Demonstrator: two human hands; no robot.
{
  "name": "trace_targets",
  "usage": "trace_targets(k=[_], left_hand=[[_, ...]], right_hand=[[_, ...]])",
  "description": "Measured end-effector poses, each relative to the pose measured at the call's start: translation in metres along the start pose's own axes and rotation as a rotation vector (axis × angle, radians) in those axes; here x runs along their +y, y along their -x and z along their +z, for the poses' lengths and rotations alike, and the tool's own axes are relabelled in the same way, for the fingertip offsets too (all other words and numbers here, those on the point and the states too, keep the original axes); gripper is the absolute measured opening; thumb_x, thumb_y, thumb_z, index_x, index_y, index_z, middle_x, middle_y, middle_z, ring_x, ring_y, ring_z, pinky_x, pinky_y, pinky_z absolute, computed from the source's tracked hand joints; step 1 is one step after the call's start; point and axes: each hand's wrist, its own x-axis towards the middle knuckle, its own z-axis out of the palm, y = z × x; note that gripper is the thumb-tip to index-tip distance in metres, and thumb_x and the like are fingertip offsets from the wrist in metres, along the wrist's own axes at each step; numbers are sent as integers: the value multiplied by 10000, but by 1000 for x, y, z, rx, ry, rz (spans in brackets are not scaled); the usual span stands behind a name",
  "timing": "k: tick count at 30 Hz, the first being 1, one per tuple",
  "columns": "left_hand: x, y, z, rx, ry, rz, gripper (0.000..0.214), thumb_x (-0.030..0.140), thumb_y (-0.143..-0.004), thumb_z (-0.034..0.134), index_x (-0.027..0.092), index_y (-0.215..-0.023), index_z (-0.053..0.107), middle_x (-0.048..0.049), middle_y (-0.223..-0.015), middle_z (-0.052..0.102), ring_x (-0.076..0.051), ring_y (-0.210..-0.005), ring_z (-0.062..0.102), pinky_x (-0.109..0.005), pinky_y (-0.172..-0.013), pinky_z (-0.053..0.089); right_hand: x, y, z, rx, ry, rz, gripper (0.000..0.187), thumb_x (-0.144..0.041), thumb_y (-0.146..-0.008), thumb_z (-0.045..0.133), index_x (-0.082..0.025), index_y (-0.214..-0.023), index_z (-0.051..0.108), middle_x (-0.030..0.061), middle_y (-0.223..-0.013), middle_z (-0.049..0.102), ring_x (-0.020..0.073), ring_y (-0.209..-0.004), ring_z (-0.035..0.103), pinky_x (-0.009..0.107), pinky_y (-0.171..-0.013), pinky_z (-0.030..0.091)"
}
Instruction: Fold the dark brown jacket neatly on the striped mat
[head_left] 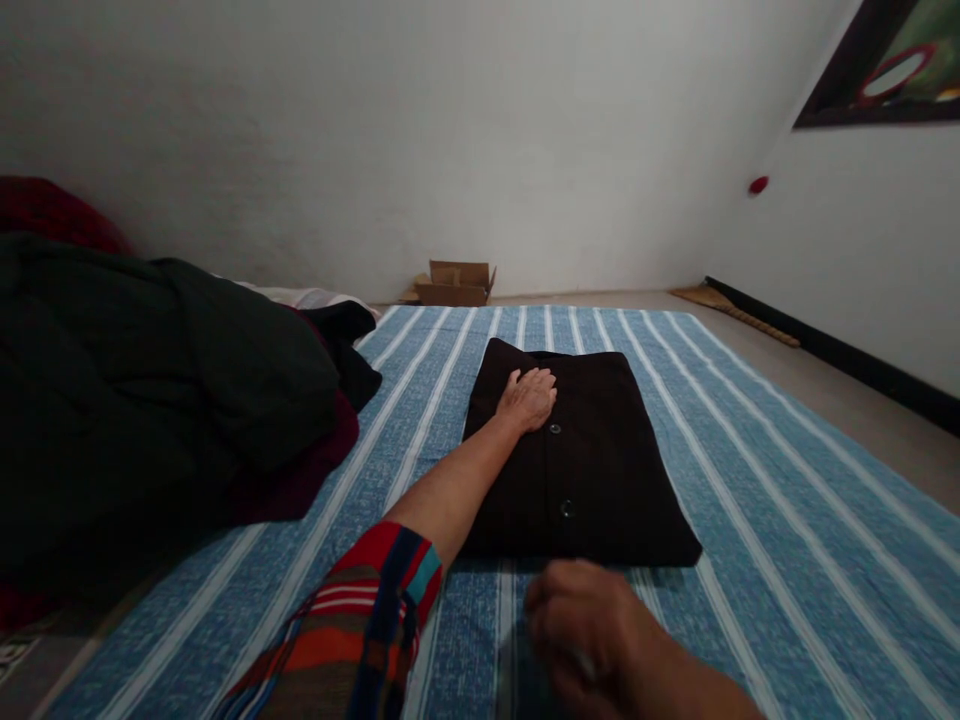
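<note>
A dark brown-black buttoned garment, perhaps a jacket, lies folded into a neat block. Two round buttons show down its front. My left hand rests flat on its upper left part, fingers stretched out and palm down. Closer to me, just off the garment's near edge, is my right hand, slightly blurred. Its fingers are curled in, and I see nothing held in them. A multicoloured patterned sleeve covers part of my left arm.
Blue and white striped cloth lies under the garment. On the left is a heap of dark green clothes with maroon cloth below. An open cardboard box stands by the far wall; a broom-like object lies along the right wall.
</note>
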Motion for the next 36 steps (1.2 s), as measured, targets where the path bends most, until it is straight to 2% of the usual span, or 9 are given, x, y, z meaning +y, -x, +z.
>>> trace_targets(k=[2,4,11,16,24,27,31,33,36], left_hand=[[0,1,-1,1,-2,0,378,298,-931,284,202,-1247,470,-52,-1381,447,-201,-1288,356,-444,-1073,197],[0,1,-1,9,-6,4,380,295,-931,286,197,-1248,470,-56,-1382,445,-203,-1288,357,-443,-1073,197],[-5,-2,2,32,-21,20,387,289,-925,288,198,-1249,478,-68,-1365,466,-207,-1277,374,-449,-1060,219],[-6,-1,3,36,-27,31,397,299,-929,271,200,-1256,473,-66,-1368,462,-206,-1277,373,-449,-1059,218],[-5,0,0,27,-25,31,397,301,-930,266,199,-1259,465,-69,-1373,455,-207,-1285,362,-443,-1062,212],[-3,0,-2,22,-20,26,395,300,-931,263,203,-1252,471,-69,-1373,455,-210,-1284,363,-450,-1060,214],[-3,0,-3,19,-12,23,400,298,-932,261,178,-1247,476,-75,-1373,455,-216,-1281,366,-457,-1060,212],[-3,0,-3,15,-8,20,397,297,-931,268,176,-1248,474,-75,-1376,452,-219,-1281,367,-460,-1059,213],[-3,0,-1,12,-5,14,383,294,-926,288,198,-1248,472,-63,-1384,444,-214,-1282,366,-452,-1063,211]], right_hand=[[-7,4,16,-138,-38,-133,231,-175,-860,406,-191,-646,491,-18,-640,534,85,-584,502,194,-554,369],[-2,2,17,-98,35,-152,249,-197,-877,401,-190,-653,509,-18,-628,541,88,-565,495,207,-558,365],[51,-18,-51,419,531,435,233,-222,-890,409,-196,-834,634,21,-730,626,132,-669,584,221,-584,355],[79,-29,-76,156,726,763,250,-245,-875,433,-228,-745,646,21,-731,675,186,-704,638,250,-529,299],[83,-43,-73,-103,883,761,303,-186,-880,358,-182,-818,655,110,-788,683,230,-737,651,267,-540,336],[88,-33,-87,-8,900,870,269,-221,-880,374,-170,-876,638,115,-789,672,229,-727,646,266,-544,352],[94,-9,-111,369,970,1136,296,-213,-874,371,-148,-1059,592,140,-860,663,247,-752,637,300,-572,398],[88,-3,-112,506,970,1057,334,-193,-872,370,-139,-1154,541,148,-987,645,246,-827,627,325,-640,435],[64,-8,-86,459,864,659,310,-237,-872,415,-133,-1128,556,144,-1117,602,238,-977,580,362,-823,441]])
